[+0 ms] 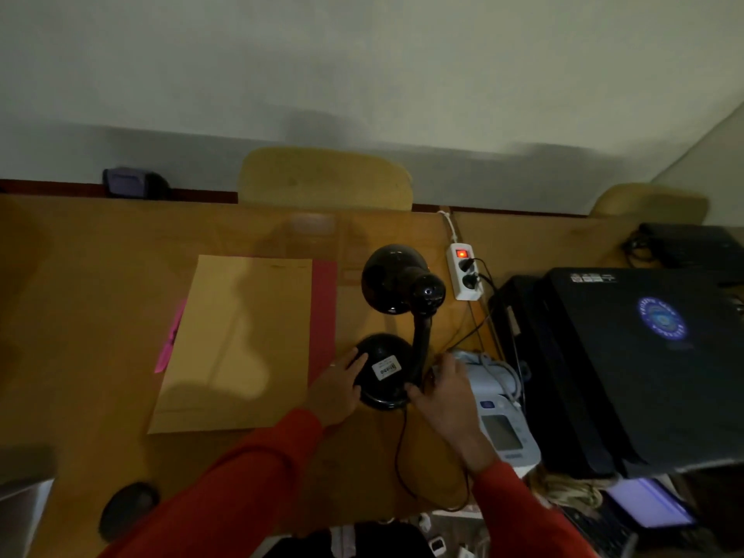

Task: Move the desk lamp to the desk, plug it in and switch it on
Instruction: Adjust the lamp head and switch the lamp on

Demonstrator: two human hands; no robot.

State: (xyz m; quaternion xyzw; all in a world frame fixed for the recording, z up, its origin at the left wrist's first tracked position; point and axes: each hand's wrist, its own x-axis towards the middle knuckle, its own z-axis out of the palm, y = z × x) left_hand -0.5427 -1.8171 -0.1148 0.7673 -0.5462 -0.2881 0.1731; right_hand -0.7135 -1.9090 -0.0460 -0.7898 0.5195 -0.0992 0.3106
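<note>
A black desk lamp [396, 316] stands on the wooden desk [80, 316], its round base [382, 370] bearing a white label and its shade [392, 277] unlit. My left hand [338, 388] rests against the left side of the base, fingers spread. At the foot of the lamp's neck my right hand [445, 390] touches the right rear of the base. The lamp's black cord [398, 449] loops over the desk's front edge. A white power strip [465, 271] with a glowing red switch lies behind the lamp, two black plugs in it.
A brown envelope [241, 344] on pink paper lies left of the lamp. A white blood-pressure monitor [503, 424] sits right of my right hand, beside black laptops [628, 356]. Two chair backs [326, 177] stand behind the desk. A dark round object [129, 509] lies near the front edge.
</note>
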